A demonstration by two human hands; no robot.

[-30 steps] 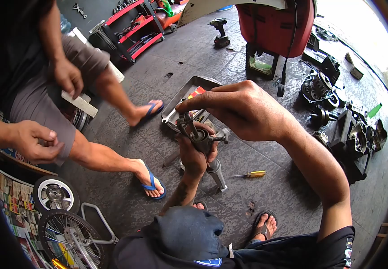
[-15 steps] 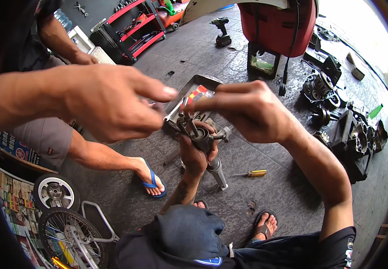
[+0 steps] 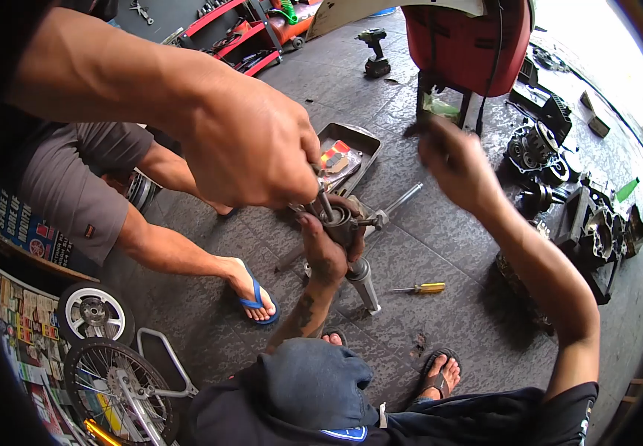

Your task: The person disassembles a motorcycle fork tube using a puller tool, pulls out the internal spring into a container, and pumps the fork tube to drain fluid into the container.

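My left hand (image 3: pixel 324 256), with a tattooed forearm, is closed around a grey metal part with a round open top (image 3: pixel 343 229). A tapered silver leg (image 3: pixel 362 286) extends below the hand, and a thin silver bar (image 3: pixel 403 201) sticks out to the right. Raised to the right of the part, my right hand (image 3: pixel 455 160) is smeared by motion. Its fingers are blurred, so I cannot make out anything in them. A co-worker's hand (image 3: pixel 262 152) reaches from the left, closed over the top of the part by a metal rod, and hides some of it.
A yellow-handled screwdriver (image 3: pixel 418 288) lies on the floor. Behind the part is a metal tray (image 3: pixel 372 143) with packaged items. A cordless drill (image 3: pixel 374 53) stands farther back. Engine parts (image 3: pixel 533 145) lie at right, wheels (image 3: pixel 94 314) at lower left. The co-worker's foot in a blue flip-flop (image 3: pixel 258 301) is nearby.
My right hand has moved up and right, away from the part. The co-worker's hand has come right onto its top. My left hand has stayed in place around the part.
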